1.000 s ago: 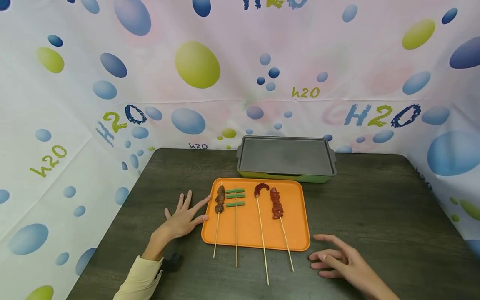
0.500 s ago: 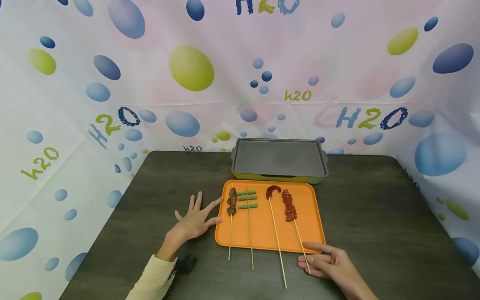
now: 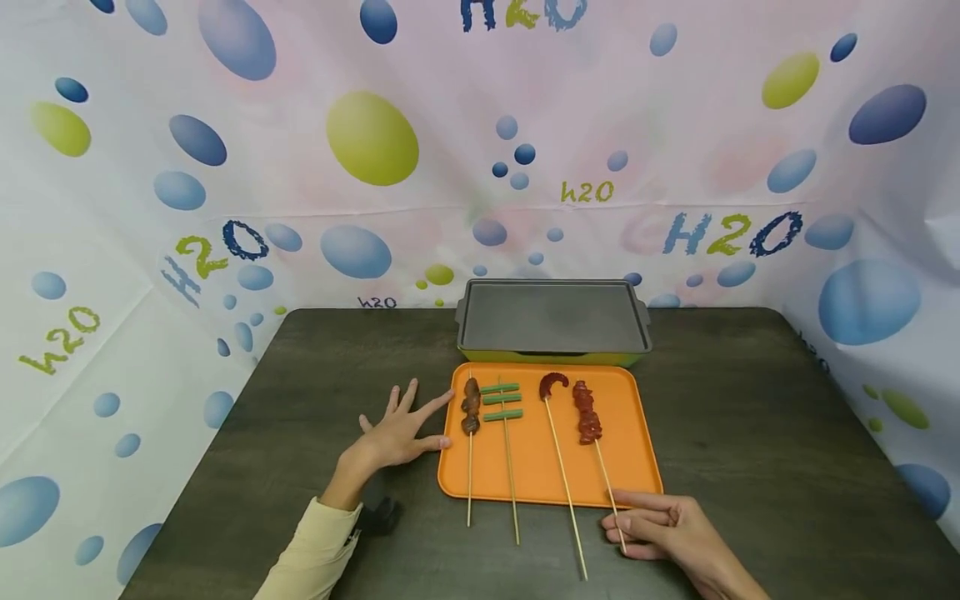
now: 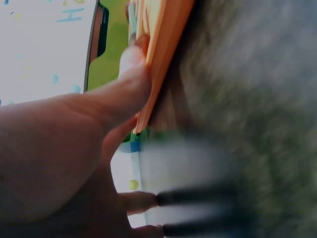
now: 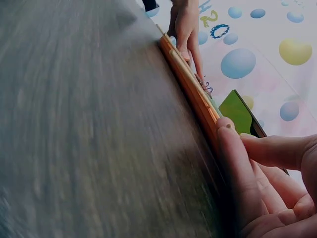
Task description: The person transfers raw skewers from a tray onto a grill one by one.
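An orange tray [image 3: 540, 479] holds skewers side by side, their sticks jutting over its near edge. My left hand [image 3: 393, 437] has its fingers spread, with thumb and index fingertip at the tray's left rim. With thumb and fingers, my right hand [image 3: 667, 533] pinches the lower stick of the red meat skewer [image 3: 587, 412], the rightmost one; the right wrist view shows the stick's end at the fingertips. Further left lie a skewer with a curled dark red piece [image 3: 551, 383], a skewer of green pieces [image 3: 502, 398] and a brown meat skewer [image 3: 470, 407].
Behind the tray stands a flat dark grill plate [image 3: 555, 317] on a green base, close to the tray's far edge. A patterned white curtain [image 3: 450, 167] hangs behind the dark table [image 3: 337, 358]. By the left sleeve lies a small black object [image 3: 380, 517].
My right hand has moved left from beside the tray onto the red meat skewer's stick. My left hand stays at the tray's left rim. The head view has shifted slightly.
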Demonstrator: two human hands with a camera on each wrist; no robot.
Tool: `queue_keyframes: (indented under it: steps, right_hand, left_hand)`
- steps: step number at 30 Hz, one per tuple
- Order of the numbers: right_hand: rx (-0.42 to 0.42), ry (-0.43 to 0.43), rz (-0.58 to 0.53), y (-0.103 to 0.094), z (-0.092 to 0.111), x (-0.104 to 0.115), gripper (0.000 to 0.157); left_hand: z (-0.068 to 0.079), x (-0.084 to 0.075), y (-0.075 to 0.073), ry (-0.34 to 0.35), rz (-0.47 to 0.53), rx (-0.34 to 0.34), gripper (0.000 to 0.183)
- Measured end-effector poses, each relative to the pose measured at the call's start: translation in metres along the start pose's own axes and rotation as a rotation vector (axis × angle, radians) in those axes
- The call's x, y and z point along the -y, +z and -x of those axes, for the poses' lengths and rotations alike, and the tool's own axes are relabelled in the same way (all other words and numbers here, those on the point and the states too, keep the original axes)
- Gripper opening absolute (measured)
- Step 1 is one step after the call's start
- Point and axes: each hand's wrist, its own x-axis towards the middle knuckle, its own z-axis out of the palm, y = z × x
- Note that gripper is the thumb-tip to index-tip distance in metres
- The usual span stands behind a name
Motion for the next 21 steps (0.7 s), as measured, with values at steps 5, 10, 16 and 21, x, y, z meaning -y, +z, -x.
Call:
queue_keyframes:
  steps: [5,10,16,21]
  right_hand:
    - [0.022,-0.032,-0.029,0.001,0.002,0.0,0.055]
    - [0.06,-0.072,-0.032,0.01,0.002,0.012,0.053]
    - [0.039,-0.117,0.014,0.035,-0.013,0.031,0.061]
    - [-0.023,-0.115,-0.013,0.059,-0.036,0.046,0.066]
  left_hand:
    - [-0.013,0.007,-0.007,0.038,-0.023,0.043,0.081]
    - [-0.017,0.01,-0.009,0.047,-0.03,0.036,0.082]
    - [-0.016,0.01,-0.01,0.054,-0.027,0.03,0.08]
    - [-0.015,0.01,-0.012,0.066,-0.017,0.033,0.081]
